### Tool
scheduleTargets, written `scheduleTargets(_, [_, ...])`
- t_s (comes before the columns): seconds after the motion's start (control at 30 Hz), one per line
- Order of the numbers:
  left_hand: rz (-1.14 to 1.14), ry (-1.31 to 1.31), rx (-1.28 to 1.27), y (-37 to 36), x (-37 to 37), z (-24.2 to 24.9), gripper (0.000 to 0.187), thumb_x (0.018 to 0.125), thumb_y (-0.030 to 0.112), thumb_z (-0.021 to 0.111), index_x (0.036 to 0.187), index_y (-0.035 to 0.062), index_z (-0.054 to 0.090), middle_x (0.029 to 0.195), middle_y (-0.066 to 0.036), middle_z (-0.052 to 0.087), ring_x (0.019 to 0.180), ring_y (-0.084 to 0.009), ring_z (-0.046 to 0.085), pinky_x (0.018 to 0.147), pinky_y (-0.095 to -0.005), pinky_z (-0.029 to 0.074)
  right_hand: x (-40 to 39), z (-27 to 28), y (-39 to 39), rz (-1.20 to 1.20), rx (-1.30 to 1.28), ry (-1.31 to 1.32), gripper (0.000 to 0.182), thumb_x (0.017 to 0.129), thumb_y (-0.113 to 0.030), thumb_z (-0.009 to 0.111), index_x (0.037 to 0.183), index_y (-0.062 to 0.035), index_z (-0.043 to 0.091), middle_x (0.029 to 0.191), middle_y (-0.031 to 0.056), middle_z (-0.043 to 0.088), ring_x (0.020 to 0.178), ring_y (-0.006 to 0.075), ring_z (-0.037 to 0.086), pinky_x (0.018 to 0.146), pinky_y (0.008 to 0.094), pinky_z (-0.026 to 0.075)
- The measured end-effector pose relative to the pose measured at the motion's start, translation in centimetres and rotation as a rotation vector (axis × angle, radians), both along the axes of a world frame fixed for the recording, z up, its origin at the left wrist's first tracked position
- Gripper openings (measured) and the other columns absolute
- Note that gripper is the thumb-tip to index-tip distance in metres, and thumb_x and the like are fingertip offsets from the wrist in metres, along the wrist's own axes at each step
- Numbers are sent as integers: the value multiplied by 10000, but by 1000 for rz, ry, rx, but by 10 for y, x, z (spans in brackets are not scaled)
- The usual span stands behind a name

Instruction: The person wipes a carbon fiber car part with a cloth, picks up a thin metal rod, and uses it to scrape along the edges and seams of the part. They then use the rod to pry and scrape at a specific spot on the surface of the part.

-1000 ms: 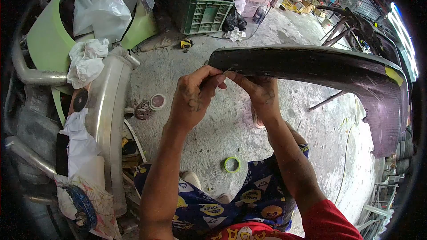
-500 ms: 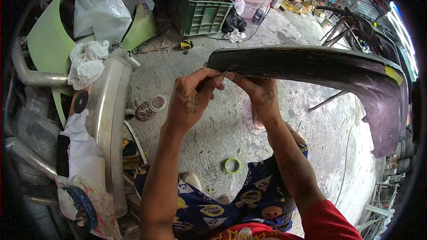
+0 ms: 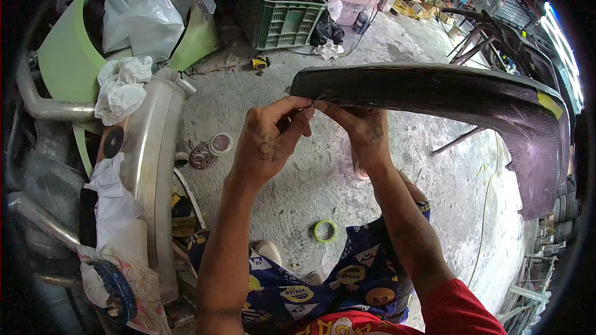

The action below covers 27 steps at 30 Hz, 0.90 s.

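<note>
A long, dark, curved car bumper (image 3: 410,87) stretches from the middle of the head view to the right side, where its broad end hangs down. At its left end, my left hand (image 3: 270,139) is closed in a pinch by the lower edge. Whatever lies between that thumb and forefinger is too small to name. My right hand (image 3: 366,130) is closed on the bumper's lower edge, its thumb pointing left beside the left fingertips. The other right fingers are mostly hidden behind the bumper. A piece of yellow tape (image 3: 549,104) sticks to the bumper's right part.
A silver muffler (image 3: 152,180) and a light green panel (image 3: 68,56) stand at left. On the concrete floor are a green tape roll (image 3: 324,231), a small tub (image 3: 220,144) and a yellow tape measure (image 3: 260,62). A green crate (image 3: 285,22) stands behind.
My left hand has turned slightly at the wrist, and its lower fingers have shifted a little. The right hand and the bumper stay almost in place.
</note>
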<state>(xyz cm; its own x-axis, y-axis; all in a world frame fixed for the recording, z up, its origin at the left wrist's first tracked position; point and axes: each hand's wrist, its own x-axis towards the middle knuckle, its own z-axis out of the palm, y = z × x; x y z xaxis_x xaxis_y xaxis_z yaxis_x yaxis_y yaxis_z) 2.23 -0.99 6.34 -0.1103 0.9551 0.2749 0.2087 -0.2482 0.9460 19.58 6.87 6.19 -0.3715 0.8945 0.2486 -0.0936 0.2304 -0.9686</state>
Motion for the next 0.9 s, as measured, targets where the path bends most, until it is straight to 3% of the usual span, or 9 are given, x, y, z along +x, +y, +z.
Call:
scheduleTargets(0.37, [29, 75, 1, -1, 1, 6, 290, 1003, 215, 629, 1071, -58, 700, 769, -115, 712, 668, -139, 667, 602, -296, 514, 0, 5, -3, -15, 19, -41, 232, 829, -80, 808, 1047, -51, 733, 1036, 70, 754, 989, 145, 685, 919, 307, 510])
scheduleTargets(0.43, [78, 93, 80, 2, 1, 0, 295, 996, 273, 637, 1086, 4, 719, 756, -36, 683, 556, -68, 501, 509, -253, 421, 0, 5, -3, -8, 32, -52, 235, 829, -82, 809, 1049, -52, 733, 1036, 71, 755, 992, 147, 687, 921, 310, 512])
scheduleTargets(0.47, [79, 94, 81, 2, 1, -1, 295, 996, 273, 637, 1086, 4, 719, 756, -36, 683, 556, -68, 501, 509, -253, 421, -1, 4, -4, 17, 21, -5, 230, 831, -75, 806, 1047, -51, 732, 1039, 70, 753, 996, 147, 685, 921, 312, 514])
scheduleTargets(0.67, [106, 175, 214, 8, 1, -5, 303, 1004, 259, 612, 1020, -32, 694, 777, -94, 692, 639, -145, 613, 591, -304, 486, 0, 2, -4, 10, -8, 32, 220, 837, -52, 793, 1047, -44, 730, 1042, 68, 751, 998, 143, 680, 917, 310, 518])
scheduleTargets(0.73, [143, 279, 324, 10, -1, -6, 298, 1005, 239, 607, 1023, -48, 686, 819, -142, 699, 702, -220, 676, 634, -335, 516, -1, 1, -4, 9, -4, 38, 221, 837, -48, 792, 1049, -43, 729, 1044, 69, 749, 997, 141, 679, 913, 310, 520])
scheduleTargets(0.9, [221, 453, 476, 13, -2, -9, 205, 963, 147, 645, 1018, -45, 690, 875, -172, 709, 788, -300, 696, 685, -364, 535, 2, 1, -4, -14, 51, -66, 246, 833, -67, 802, 1065, -38, 726, 1066, 67, 745, 1002, 144, 679, 896, 304, 525])
